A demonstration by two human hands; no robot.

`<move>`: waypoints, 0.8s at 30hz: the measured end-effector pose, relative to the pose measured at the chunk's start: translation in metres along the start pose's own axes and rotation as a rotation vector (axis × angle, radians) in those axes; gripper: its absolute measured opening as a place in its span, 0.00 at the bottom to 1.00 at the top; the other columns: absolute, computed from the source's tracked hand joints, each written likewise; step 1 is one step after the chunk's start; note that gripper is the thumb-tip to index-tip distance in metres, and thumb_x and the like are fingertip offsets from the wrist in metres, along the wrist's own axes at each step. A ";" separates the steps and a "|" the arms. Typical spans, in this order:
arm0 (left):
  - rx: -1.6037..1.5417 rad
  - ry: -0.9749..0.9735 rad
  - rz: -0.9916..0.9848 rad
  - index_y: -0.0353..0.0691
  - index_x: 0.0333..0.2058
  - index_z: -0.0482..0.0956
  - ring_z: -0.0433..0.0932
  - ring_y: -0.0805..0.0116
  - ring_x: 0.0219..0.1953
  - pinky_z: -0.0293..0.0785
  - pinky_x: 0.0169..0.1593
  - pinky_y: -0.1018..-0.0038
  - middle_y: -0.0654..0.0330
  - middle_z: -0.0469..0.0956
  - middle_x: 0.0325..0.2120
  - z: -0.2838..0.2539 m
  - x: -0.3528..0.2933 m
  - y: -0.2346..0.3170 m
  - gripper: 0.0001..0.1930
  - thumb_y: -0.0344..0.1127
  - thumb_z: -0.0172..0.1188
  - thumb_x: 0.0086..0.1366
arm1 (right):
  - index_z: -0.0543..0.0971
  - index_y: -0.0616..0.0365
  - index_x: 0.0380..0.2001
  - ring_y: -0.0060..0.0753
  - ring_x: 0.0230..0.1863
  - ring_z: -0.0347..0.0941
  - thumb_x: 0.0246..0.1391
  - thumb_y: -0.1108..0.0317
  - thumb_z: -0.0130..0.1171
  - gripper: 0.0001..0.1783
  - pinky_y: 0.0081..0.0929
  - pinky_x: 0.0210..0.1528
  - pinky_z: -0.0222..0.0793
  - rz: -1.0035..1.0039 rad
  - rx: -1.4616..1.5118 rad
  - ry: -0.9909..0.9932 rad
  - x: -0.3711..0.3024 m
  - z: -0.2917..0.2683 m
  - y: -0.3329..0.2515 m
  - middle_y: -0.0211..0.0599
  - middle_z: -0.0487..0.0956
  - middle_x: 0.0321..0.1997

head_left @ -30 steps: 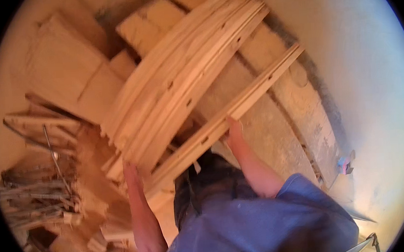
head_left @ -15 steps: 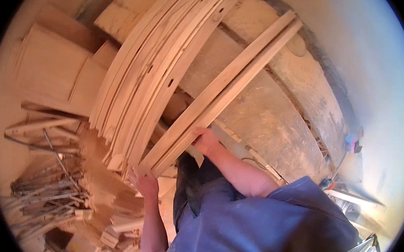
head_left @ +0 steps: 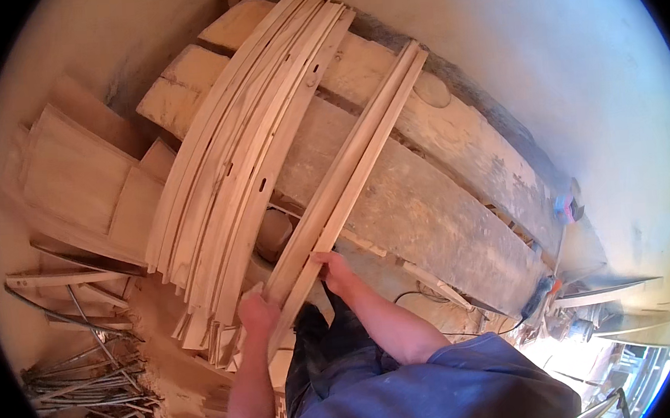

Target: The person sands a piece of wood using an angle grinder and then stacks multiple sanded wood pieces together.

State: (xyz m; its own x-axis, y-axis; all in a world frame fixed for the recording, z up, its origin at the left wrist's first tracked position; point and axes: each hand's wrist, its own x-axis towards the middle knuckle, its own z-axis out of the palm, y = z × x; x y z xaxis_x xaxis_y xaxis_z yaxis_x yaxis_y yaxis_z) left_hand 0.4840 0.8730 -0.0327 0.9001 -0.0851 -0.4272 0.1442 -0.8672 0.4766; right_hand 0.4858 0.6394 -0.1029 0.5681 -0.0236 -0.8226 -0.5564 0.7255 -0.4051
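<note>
Two long wooden strips lie side by side, a left strip (head_left: 337, 166) and a right strip (head_left: 366, 166), slanting away from me over the workbench (head_left: 435, 202). My left hand (head_left: 259, 314) closes over the near end of the left strip, its fingers partly hidden. Farther along, my right hand (head_left: 334, 272) grips the outer edge of the right strip, thumb on top and the other fingers out of sight below. To the left, close to the strips, rests a stack of similar wooden pieces (head_left: 262, 148), some with small dark slots.
Wide boards (head_left: 76, 173) lean at the left, above a heap of thin sticks (head_left: 92, 397) on the dusty floor. A pale wall (head_left: 494, 42) rises behind the bench. At the bench's right end is a tool with an orange part (head_left: 554, 287), near a cable.
The strips now point more steeply away from me. My left hand has gone from loosely spread fingers to a closed grip. The whole view has shifted, showing more of the bench's far side.
</note>
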 end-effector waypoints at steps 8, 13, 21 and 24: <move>-0.454 -0.148 -0.045 0.32 0.62 0.71 0.77 0.44 0.52 0.73 0.56 0.55 0.43 0.80 0.47 0.041 -0.045 -0.001 0.42 0.43 0.75 0.50 | 0.79 0.61 0.51 0.44 0.51 0.78 0.55 0.69 0.61 0.19 0.44 0.60 0.71 -0.025 0.006 0.036 -0.035 -0.024 -0.001 0.40 0.82 0.49; 0.146 -0.027 0.226 0.32 0.68 0.58 0.72 0.41 0.54 0.69 0.59 0.50 0.42 0.71 0.54 0.043 -0.064 0.064 0.52 0.41 0.75 0.47 | 0.78 0.58 0.51 0.42 0.53 0.77 0.55 0.67 0.62 0.20 0.43 0.60 0.71 -0.013 0.091 -0.060 -0.010 -0.046 0.009 0.37 0.82 0.49; 0.005 0.095 0.211 0.39 0.62 0.68 0.74 0.40 0.48 0.73 0.51 0.51 0.43 0.73 0.47 0.023 -0.072 0.077 0.38 0.34 0.68 0.50 | 0.77 0.60 0.57 0.49 0.61 0.72 0.61 0.51 0.49 0.29 0.51 0.64 0.66 0.042 0.586 -0.405 0.021 -0.107 -0.048 0.47 0.79 0.58; -0.054 0.146 0.180 0.40 0.58 0.73 0.75 0.41 0.46 0.74 0.48 0.51 0.44 0.74 0.44 -0.025 -0.099 0.081 0.31 0.32 0.64 0.53 | 0.71 0.60 0.64 0.53 0.65 0.69 0.66 0.44 0.43 0.35 0.56 0.70 0.61 -0.050 0.578 -0.305 0.030 -0.092 -0.105 0.48 0.74 0.65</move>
State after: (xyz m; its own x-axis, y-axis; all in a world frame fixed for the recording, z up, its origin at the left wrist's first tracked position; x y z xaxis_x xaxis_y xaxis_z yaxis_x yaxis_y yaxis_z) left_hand 0.4172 0.8235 0.0672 0.9627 -0.1608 -0.2177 -0.0060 -0.8168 0.5769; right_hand 0.5060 0.4993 -0.1219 0.7788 0.0679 -0.6236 -0.1581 0.9833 -0.0903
